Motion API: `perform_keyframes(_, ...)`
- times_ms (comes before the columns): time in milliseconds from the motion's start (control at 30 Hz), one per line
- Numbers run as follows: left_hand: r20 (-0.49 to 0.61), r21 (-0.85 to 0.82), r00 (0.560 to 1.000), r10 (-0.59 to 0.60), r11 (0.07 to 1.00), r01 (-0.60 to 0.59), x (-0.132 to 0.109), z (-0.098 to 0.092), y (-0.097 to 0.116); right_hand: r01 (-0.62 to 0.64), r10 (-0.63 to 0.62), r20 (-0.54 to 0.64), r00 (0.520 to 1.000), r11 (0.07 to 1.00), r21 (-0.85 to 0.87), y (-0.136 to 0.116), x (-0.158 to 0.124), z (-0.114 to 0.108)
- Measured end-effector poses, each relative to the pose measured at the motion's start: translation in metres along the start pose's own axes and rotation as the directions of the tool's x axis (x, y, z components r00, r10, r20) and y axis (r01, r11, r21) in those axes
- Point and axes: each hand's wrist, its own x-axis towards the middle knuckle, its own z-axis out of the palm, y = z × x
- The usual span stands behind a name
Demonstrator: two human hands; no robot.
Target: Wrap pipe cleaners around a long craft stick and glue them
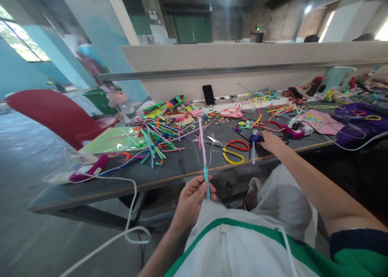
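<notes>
In my left hand (197, 190), closed in a pinch near the table's front edge, is a pink pipe cleaner (202, 141) with light blue pipe cleaner wound round its lower end. Its pink length points up and away over the table. My right hand (269, 141) reaches to the right and its fingers are closed on a blue glue gun (256, 137); a pale glue stick (254, 152) juts from it towards me. Between the hands lie scissors (232, 150) with one red and one yellow handle, blades pointing left.
Loose pipe cleaners (154, 137) are heaped at left on a green plastic sheet (104, 141). Power strips (89, 168) (294, 129) with white cables lie at both sides. A phone (208, 94) leans against the back partition. A red chair (57, 111) stands left.
</notes>
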Motion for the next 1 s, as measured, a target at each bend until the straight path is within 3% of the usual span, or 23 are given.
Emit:
perform_keyframes(233, 0.019, 0.000, 1.000, -0.003, 1.000, 0.003, -0.001, -0.001, 0.002, -0.037, 0.037, -0.007, 0.999, 0.999, -0.022, -0.007, 0.010, 0.013)
perform_keyframes(500, 0.061, -0.030, 0.998, -0.003, 1.000, 0.005, 0.000, -0.001, 0.002, -0.040, 0.037, -0.027, 0.999, 0.993, -0.115, -0.010, 0.011, 0.004)
perform_keyframes(600, 0.085, -0.081, 0.996, -0.017, 0.996, 0.023, -0.001, -0.001, 0.003, -0.028, 0.017, -0.128, 0.992, 0.996, -0.083, -0.016, 0.005, -0.009)
perform_keyframes(700, 0.099, -0.130, 0.995, -0.020, 0.991, 0.033, 0.000, -0.001, 0.003, 0.094, -0.046, -0.322, 0.945, 0.986, 0.136, -0.039, -0.020, -0.026)
perform_keyframes(767, 0.105, -0.145, 0.994, -0.019, 0.989, 0.034, 0.001, -0.001, 0.001, 0.275, -0.115, -0.392, 0.913, 0.882, 0.382, -0.065, -0.045, -0.033)
perform_keyframes(833, 0.111, -0.140, 0.994, -0.015, 0.990, 0.031, 0.003, -0.001, -0.001, 0.350, -0.127, -0.364, 0.923, 0.671, 0.654, -0.095, -0.073, -0.035)
perform_keyframes(900, 0.110, -0.119, 0.994, -0.010, 0.993, 0.023, 0.005, 0.000, -0.004, 0.299, -0.178, -0.246, 0.953, 0.413, 0.860, -0.123, -0.098, -0.032)
perform_keyframes(1000, 0.087, -0.075, 0.996, -0.002, 0.997, 0.008, 0.007, 0.001, -0.008, 0.144, -0.219, -0.119, 0.968, 0.103, 0.984, -0.154, -0.119, -0.027)
